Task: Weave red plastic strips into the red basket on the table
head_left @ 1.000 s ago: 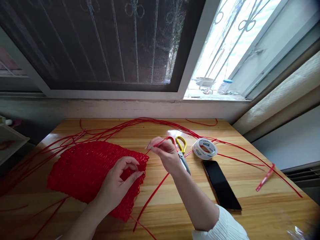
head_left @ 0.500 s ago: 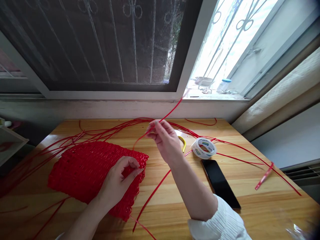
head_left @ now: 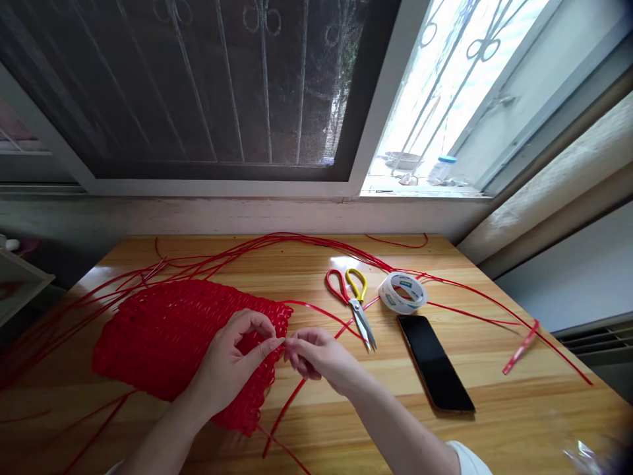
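A red woven piece (head_left: 163, 336), made of glossy plastic strips, lies on the table at left. My left hand (head_left: 225, 366) rests on it, thumb and forefinger pinching its right edge. Fingertips of my right hand (head_left: 319, 359) are pinched together at that same edge, almost touching my left thumb; whatever is between them is hidden. From the piece's upper right corner a loose red strip (head_left: 319, 307) runs out to the right, clear of both hands. Beyond my right hand lie scissors (head_left: 353, 300) with one red and one yellow handle, blades slightly apart.
A roll of tape (head_left: 403, 293) and a black phone (head_left: 435, 363) sit right of the scissors. Long red strips (head_left: 277, 237) arch across the back of the wooden table (head_left: 494, 396). A short red strip bundle (head_left: 520, 348) lies far right. The window (head_left: 222, 99) stands behind.
My right hand has let go of the raised red strip and come down to the edge beside my left hand. The strip has dropped to the table, and the scissors are uncovered.
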`<control>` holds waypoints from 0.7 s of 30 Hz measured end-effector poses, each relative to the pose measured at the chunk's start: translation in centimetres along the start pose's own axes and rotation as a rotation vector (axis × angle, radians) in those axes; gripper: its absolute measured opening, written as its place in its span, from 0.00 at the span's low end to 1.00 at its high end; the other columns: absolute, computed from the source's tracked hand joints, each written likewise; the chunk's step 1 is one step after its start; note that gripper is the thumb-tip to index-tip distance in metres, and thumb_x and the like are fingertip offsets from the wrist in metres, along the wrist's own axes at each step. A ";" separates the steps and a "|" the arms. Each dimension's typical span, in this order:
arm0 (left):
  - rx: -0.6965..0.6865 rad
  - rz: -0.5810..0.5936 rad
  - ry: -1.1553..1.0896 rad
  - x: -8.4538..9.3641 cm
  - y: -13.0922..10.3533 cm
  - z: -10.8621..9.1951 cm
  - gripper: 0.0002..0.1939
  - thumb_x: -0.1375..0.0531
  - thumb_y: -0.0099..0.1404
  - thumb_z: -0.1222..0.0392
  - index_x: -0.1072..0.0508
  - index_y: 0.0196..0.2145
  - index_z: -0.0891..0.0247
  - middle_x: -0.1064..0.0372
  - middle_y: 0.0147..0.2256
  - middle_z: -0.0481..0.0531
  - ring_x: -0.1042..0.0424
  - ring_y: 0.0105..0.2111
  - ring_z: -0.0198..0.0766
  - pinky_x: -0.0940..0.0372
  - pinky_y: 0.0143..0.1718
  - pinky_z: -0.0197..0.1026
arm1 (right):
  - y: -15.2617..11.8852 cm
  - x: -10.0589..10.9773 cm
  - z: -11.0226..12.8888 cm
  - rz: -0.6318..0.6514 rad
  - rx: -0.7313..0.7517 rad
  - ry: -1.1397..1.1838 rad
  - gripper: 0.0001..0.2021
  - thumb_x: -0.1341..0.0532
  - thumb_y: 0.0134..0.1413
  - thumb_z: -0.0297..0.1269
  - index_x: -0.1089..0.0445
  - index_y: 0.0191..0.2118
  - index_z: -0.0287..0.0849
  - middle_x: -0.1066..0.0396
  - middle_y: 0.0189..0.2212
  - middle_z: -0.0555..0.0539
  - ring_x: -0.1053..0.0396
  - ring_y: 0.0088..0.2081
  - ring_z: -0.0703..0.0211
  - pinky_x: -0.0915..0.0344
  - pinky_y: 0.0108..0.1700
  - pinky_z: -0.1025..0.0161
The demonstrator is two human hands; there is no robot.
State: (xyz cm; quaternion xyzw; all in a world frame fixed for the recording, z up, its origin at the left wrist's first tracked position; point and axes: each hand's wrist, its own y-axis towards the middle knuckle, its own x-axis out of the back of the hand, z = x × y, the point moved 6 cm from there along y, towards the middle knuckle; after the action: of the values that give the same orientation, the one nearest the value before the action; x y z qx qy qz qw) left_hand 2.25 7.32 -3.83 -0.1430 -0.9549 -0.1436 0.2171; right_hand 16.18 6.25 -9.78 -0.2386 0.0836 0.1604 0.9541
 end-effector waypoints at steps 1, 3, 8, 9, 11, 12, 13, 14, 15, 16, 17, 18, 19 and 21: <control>-0.058 0.012 0.033 0.0 -0.1 -0.4 0.08 0.43 0.63 0.57 0.33 0.31 0.64 0.34 0.32 0.51 0.34 0.35 0.35 0.38 0.39 0.37 | -0.2 -0.4 -0.5 0.042 -0.048 0.070 0.12 0.38 0.44 0.42 0.38 0.22 0.39 0.40 0.14 0.56 0.48 0.13 0.73 0.62 0.16 0.70; -0.172 0.054 0.093 -0.2 -0.3 -1.3 0.05 0.43 0.63 0.59 0.32 0.30 0.63 0.34 0.32 0.51 0.35 0.37 0.36 0.39 0.41 0.38 | -0.4 -0.9 -1.1 0.082 -0.092 0.222 0.10 0.37 0.41 0.39 0.37 0.25 0.40 0.39 0.14 0.57 0.46 0.13 0.73 0.63 0.15 0.71; -0.345 0.218 0.195 -0.6 -1.3 -2.6 0.03 0.43 0.62 0.66 0.29 0.34 0.61 0.34 0.34 0.51 0.36 0.38 0.35 0.38 0.42 0.38 | 0.6 -1.5 -1.9 0.222 -0.128 0.457 0.10 0.33 0.38 0.32 0.35 0.26 0.37 0.39 0.14 0.55 0.43 0.15 0.72 0.62 0.16 0.72; -0.360 0.231 0.207 -0.6 -1.5 -2.7 0.05 0.43 0.61 0.66 0.29 0.35 0.60 0.34 0.34 0.51 0.36 0.39 0.35 0.38 0.41 0.37 | 0.7 -1.7 -2.1 0.267 -0.139 0.515 0.10 0.33 0.38 0.31 0.35 0.27 0.36 0.39 0.15 0.55 0.44 0.15 0.73 0.63 0.16 0.73; -0.383 0.235 0.216 -0.4 -1.8 -2.9 0.08 0.43 0.61 0.68 0.29 0.37 0.59 0.34 0.35 0.51 0.36 0.39 0.35 0.37 0.41 0.37 | 0.9 -2.0 -2.7 0.332 -0.152 0.618 0.13 0.31 0.37 0.30 0.37 0.27 0.36 0.41 0.17 0.56 0.47 0.16 0.76 0.64 0.16 0.74; -0.394 0.239 0.213 -0.4 -2.0 -2.8 0.09 0.43 0.61 0.68 0.30 0.39 0.59 0.34 0.36 0.51 0.35 0.40 0.35 0.37 0.42 0.36 | 0.9 -2.2 -3.0 0.355 -0.154 0.648 0.14 0.31 0.37 0.30 0.38 0.27 0.36 0.42 0.18 0.56 0.49 0.16 0.77 0.65 0.17 0.75; -0.406 0.236 0.208 -0.4 -2.2 -2.8 0.11 0.44 0.61 0.69 0.30 0.40 0.58 0.34 0.36 0.50 0.35 0.40 0.34 0.37 0.42 0.36 | 1.0 -2.3 -3.3 0.375 -0.154 0.668 0.15 0.31 0.37 0.31 0.39 0.28 0.37 0.43 0.18 0.57 0.52 0.16 0.78 0.65 0.17 0.75; -0.412 0.227 0.199 -0.4 -2.3 -2.6 0.12 0.44 0.61 0.70 0.31 0.41 0.57 0.33 0.37 0.49 0.35 0.41 0.34 0.37 0.43 0.36 | 1.0 -2.4 -3.5 0.399 -0.152 0.686 0.15 0.31 0.38 0.32 0.39 0.28 0.37 0.44 0.19 0.57 0.54 0.15 0.78 0.65 0.17 0.75; -0.397 0.205 0.185 -0.4 -2.3 -2.3 0.13 0.45 0.62 0.70 0.31 0.42 0.56 0.32 0.37 0.49 0.34 0.41 0.33 0.37 0.43 0.35 | 1.1 -2.6 -3.7 0.428 -0.152 0.699 0.15 0.32 0.39 0.33 0.39 0.28 0.37 0.44 0.19 0.57 0.56 0.15 0.78 0.65 0.17 0.75; -0.349 0.165 0.156 -0.2 -2.2 -1.8 0.13 0.46 0.63 0.70 0.32 0.43 0.55 0.32 0.38 0.48 0.33 0.41 0.33 0.36 0.43 0.35 | 1.2 -2.7 -3.8 0.457 -0.150 0.707 0.14 0.32 0.39 0.32 0.39 0.28 0.36 0.44 0.19 0.57 0.57 0.15 0.78 0.65 0.17 0.75; -0.266 0.108 0.106 0.1 -2.0 -1.0 0.12 0.47 0.64 0.68 0.33 0.44 0.55 0.32 0.39 0.47 0.32 0.40 0.32 0.36 0.42 0.34 | 1.3 -2.8 -3.9 0.482 -0.146 0.715 0.14 0.32 0.40 0.32 0.40 0.28 0.36 0.44 0.19 0.56 0.57 0.15 0.77 0.65 0.17 0.74; -0.156 0.042 0.041 0.6 -1.6 -0.2 0.11 0.47 0.65 0.65 0.35 0.45 0.55 0.32 0.40 0.48 0.31 0.38 0.31 0.35 0.41 0.34 | 1.5 -2.9 -3.9 0.503 -0.139 0.725 0.14 0.33 0.40 0.31 0.40 0.28 0.37 0.45 0.20 0.56 0.57 0.15 0.77 0.65 0.17 0.74; -0.035 -0.018 -0.035 0.9 -1.3 0.8 0.10 0.47 0.66 0.62 0.37 0.45 0.56 0.33 0.41 0.48 0.30 0.35 0.31 0.34 0.38 0.35 | 1.7 -2.9 -3.8 0.519 -0.131 0.735 0.14 0.33 0.41 0.31 0.41 0.28 0.37 0.45 0.20 0.56 0.57 0.15 0.77 0.65 0.17 0.74; 0.151 -0.055 -0.115 1.3 -0.4 1.9 0.14 0.45 0.64 0.55 0.39 0.47 0.58 0.36 0.43 0.51 0.32 0.30 0.31 0.33 0.32 0.36 | 2.1 -3.1 -3.7 0.549 -0.119 0.756 0.14 0.35 0.42 0.32 0.43 0.27 0.38 0.47 0.20 0.57 0.57 0.16 0.76 0.64 0.17 0.74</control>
State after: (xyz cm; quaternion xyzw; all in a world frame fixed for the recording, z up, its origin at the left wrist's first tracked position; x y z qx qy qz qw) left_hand 0.25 7.83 -4.95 -0.1080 -0.9774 -0.0689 0.1681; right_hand 12.27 5.43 -13.21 -0.3039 0.4756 0.3130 0.7639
